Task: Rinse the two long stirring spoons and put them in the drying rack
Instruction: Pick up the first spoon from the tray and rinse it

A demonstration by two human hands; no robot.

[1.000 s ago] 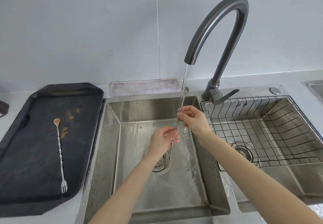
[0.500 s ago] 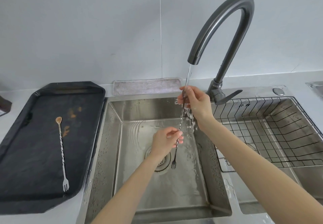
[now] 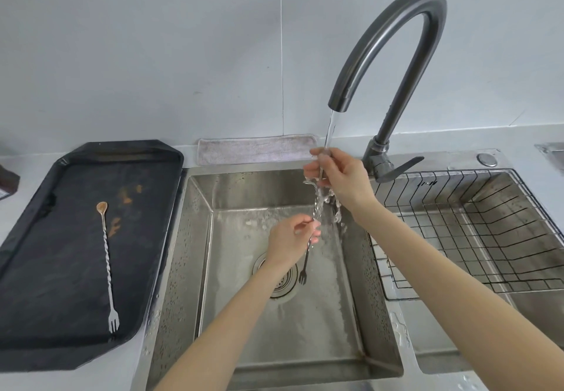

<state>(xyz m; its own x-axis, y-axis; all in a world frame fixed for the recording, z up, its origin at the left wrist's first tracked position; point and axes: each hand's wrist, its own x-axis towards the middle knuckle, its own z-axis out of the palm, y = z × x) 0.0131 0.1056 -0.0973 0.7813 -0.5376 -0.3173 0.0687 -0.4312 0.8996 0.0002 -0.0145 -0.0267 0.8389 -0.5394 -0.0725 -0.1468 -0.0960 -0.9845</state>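
While water runs from the tap (image 3: 393, 54), only the first step under way — nothing finished yet. One stirring spoon (image 3: 311, 238) held upright in the stream over the sink (image 3: 305, 329), fork end hanging down near the drain (image 3: 279, 277). Right hand (image 3: 338, 180) up top, fingers pinching the spoon's upper end just under the spout. Left hand (image 3: 290, 238) lower down, fingers pinched on the twisted stem. Water splashing between both hands.

Second stirring spoon (image 3: 107, 265) not washed — lying flat on the black tray (image 3: 36, 268) at the left, bowl end brown with mess, brown smears beside it. Wire drying rack (image 3: 476, 231) in the right basin, no spoons in it. So: finish this rinse, rack it, then fetch, rinse and rack the other. Probably less than half done.

No brands, labels or writing to read anywhere.
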